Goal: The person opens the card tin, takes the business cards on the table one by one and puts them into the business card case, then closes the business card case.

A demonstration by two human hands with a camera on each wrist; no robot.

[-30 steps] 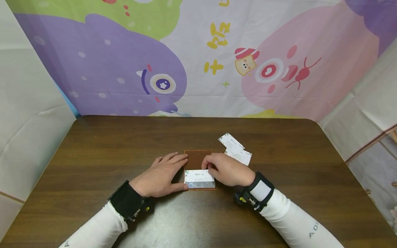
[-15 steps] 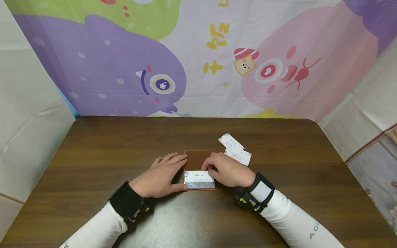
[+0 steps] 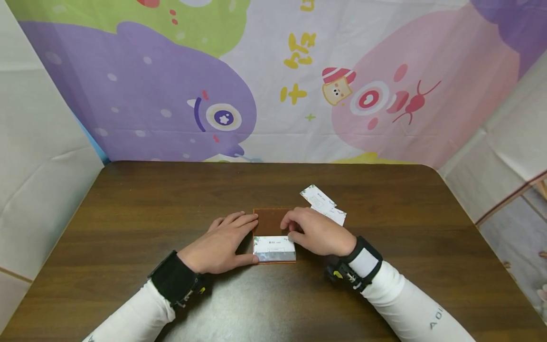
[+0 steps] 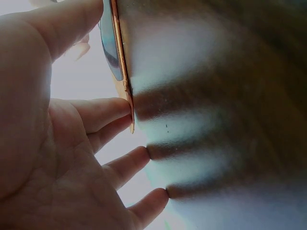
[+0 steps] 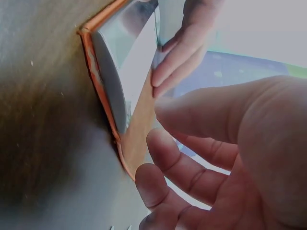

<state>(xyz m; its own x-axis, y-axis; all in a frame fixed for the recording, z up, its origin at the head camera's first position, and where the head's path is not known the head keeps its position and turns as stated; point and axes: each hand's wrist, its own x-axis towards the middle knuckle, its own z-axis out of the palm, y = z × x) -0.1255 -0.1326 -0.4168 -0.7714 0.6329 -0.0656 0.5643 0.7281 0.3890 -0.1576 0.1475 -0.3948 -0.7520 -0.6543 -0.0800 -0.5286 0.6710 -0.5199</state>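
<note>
A brown card holder with orange edging lies unfolded on the table in the head view. White business cards fill its near pocket, their upper part showing above a clear strip. My left hand spreads along the holder's left side, thumb and index finger at its edge; the left wrist view has those fingertips against the thin border. Over the right side hovers my right hand, loosely bent, nothing between thumb and fingers. From the right wrist view, the pocket bulges thickly beside the right thumb.
Two loose white cards overlap on the table behind my right hand. The brown wooden table ends at a cartoon-printed cloth, with pale cloth at both sides.
My right hand has drawn slightly right, its fingertips coming away from the card's top right corner. The left hand stays in place at the holder's edge.
</note>
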